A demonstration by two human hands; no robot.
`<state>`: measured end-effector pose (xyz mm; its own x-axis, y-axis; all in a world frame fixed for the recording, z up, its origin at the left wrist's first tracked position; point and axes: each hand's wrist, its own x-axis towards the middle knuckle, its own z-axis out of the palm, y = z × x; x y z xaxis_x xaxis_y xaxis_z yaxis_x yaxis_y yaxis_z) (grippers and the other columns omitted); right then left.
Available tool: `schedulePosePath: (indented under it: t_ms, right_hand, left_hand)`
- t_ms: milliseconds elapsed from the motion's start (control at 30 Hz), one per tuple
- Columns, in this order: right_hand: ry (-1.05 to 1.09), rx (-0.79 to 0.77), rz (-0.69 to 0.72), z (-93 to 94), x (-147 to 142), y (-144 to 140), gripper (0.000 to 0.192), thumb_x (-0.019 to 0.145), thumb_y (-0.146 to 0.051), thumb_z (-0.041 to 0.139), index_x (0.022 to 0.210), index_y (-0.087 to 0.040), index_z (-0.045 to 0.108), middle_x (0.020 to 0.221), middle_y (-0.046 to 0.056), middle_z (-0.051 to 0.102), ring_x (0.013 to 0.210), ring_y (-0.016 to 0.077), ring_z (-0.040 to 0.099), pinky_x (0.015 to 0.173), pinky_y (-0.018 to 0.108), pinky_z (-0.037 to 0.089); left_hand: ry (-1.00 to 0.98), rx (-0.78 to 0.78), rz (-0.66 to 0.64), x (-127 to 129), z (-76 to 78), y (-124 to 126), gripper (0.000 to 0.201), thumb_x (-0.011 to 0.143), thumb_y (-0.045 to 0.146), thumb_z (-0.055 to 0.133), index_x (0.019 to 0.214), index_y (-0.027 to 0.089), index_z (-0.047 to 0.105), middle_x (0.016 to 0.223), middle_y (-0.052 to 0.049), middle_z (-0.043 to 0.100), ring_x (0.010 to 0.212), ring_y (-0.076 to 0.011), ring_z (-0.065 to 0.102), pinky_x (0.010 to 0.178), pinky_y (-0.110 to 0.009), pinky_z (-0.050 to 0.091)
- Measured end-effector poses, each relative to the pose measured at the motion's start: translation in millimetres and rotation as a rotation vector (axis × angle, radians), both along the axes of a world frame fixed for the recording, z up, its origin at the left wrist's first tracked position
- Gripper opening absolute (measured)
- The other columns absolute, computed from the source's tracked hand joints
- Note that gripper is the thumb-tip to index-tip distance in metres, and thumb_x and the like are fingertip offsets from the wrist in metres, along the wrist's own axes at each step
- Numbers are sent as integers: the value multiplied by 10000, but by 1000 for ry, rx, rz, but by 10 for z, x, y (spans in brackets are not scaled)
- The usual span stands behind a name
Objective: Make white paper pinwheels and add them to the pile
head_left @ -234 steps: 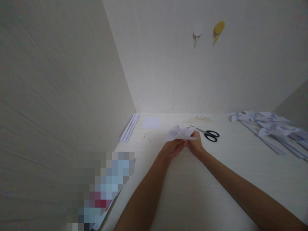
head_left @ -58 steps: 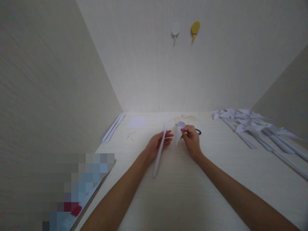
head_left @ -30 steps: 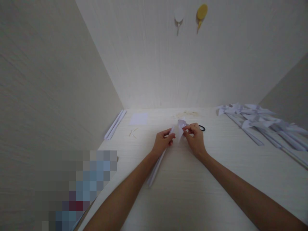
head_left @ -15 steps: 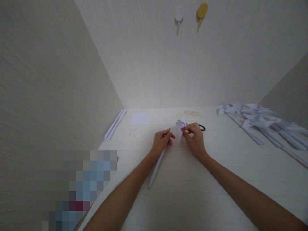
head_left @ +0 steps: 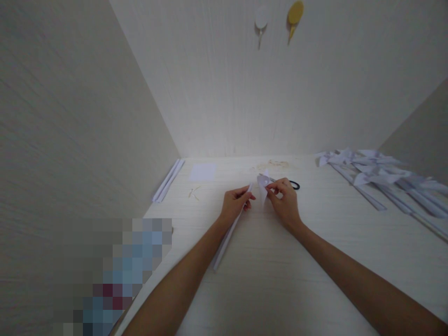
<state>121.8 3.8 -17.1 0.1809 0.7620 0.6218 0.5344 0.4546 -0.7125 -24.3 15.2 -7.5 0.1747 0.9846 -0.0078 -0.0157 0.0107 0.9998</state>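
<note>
Here, the pale table (head_left: 280, 280) fills the lower part of the view, boxed in by plain walls behind and on either side. Taking the scissors (head_left: 293, 185) as the landmark, of which only a black handle loop shows past the right hand: a heap of finished paper pinwheels (head_left: 381, 179) on long sticks lies well off to their right, along the table's far right side. Far to their left, a bundle of paper sticks (head_left: 168, 180) rests against the left wall, and a small square paper sheet (head_left: 202, 172) lies flat between that bundle and the scissors.

Just left of the scissors, the two hands meet. The left hand (head_left: 235, 205) has its fingers closed around the top of a rolled paper stick (head_left: 226, 238), which slants back from there toward the person, its lower end resting on the table. The right hand (head_left: 285, 203), touching the scissors' near side, pinches a small folded paper pinwheel head (head_left: 263, 184) between thumb and fingers, raised a little above the table. The pinwheel head sits right at the tip of the stick; whether the two touch cannot be told.
</note>
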Motion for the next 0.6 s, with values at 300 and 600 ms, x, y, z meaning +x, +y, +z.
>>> schedulePosePath:
  t_ms: [300,600]
  right_hand:
    - [-23,36,-21,-8,1,4,75,698,-154,510,649,-188,556,666,3,440,613,140,424,584,290,371]
    - [-53,30,-26,-16,2,7,91,669,-109,492,630,-175,541,654,5,430,622,143,430,592,287,369]
  left_hand:
    - [16,6,2,-3,-6,6,278,655,179,547,903,120,657,580,-6,609,376,-33,442,357,-147,355]
    - [-9,19,-1,-8,-27,10,314,642,185,557,935,114,644,581,1,606,381,-32,444,357,-147,363]
